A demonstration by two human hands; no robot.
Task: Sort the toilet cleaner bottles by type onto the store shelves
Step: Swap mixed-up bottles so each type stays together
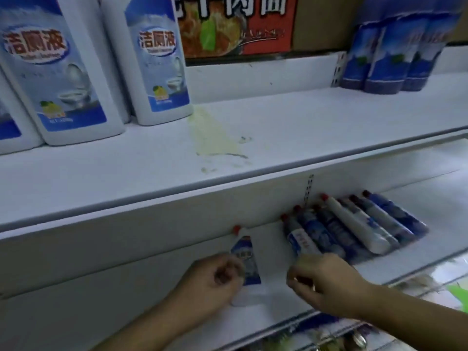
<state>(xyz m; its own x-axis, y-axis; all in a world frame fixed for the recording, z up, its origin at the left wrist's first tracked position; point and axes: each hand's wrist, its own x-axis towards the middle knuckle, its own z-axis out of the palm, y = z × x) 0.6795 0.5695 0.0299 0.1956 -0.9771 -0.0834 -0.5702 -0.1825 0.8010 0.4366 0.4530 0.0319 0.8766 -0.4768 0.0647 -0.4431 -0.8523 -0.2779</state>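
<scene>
On the lower shelf (291,297) a white toilet cleaner bottle (247,259) with a red cap and a blue label stands upright. My left hand (217,277) grips its left side with curled fingers. To the right lies a row of several red-capped bottles (354,226), white and blue ones mixed, caps pointing at the back wall. My right hand (321,279) curls around the near end of the leftmost bottle (301,241) of that row. The image is blurred around both hands.
The upper shelf (278,138) carries large white toilet cleaner bottles (157,59) at the left and a group of blue bottles (390,54) at the right, with a yellowish stain (212,133) between them. A noodle carton (235,24) stands behind. More goods lie below the lower shelf.
</scene>
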